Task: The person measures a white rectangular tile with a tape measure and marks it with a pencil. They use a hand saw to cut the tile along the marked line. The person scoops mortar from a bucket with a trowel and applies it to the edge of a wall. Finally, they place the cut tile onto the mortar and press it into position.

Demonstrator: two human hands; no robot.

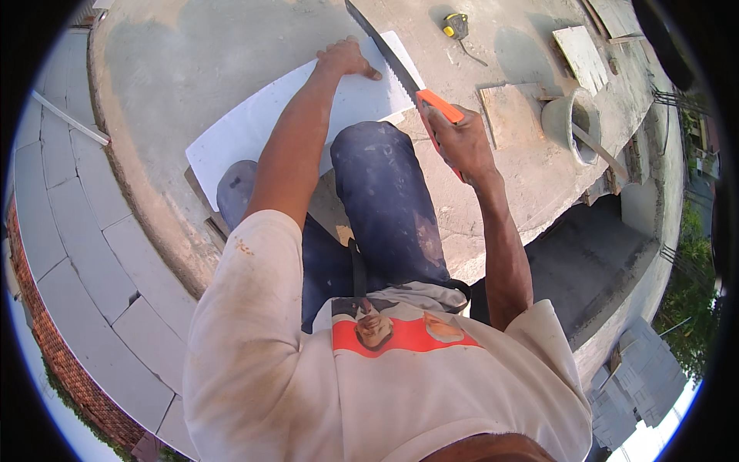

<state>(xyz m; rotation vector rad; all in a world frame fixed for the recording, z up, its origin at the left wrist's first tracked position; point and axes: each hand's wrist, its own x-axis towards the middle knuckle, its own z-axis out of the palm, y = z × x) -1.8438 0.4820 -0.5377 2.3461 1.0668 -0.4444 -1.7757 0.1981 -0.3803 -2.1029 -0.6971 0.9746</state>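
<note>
A white board or sheet (265, 115) lies on the concrete, partly under my knees. My left hand (349, 59) presses down on its far part with the fingers spread. My right hand (467, 142) is wrapped around the orange handle of a handsaw (396, 68). The saw's dark toothed blade slants away to the far left and crosses the board near its right end, to the right of my left hand. Whether the teeth have cut into the board cannot be made out.
A yellow and black tape measure (456, 26) lies beyond the saw. To the right are a flat wooden piece (512, 115), a pale plank (581, 60) and a bucket (558, 119) with a stick in it. A dark opening (585, 258) drops at lower right; a grey block wall (92, 269) runs along the left.
</note>
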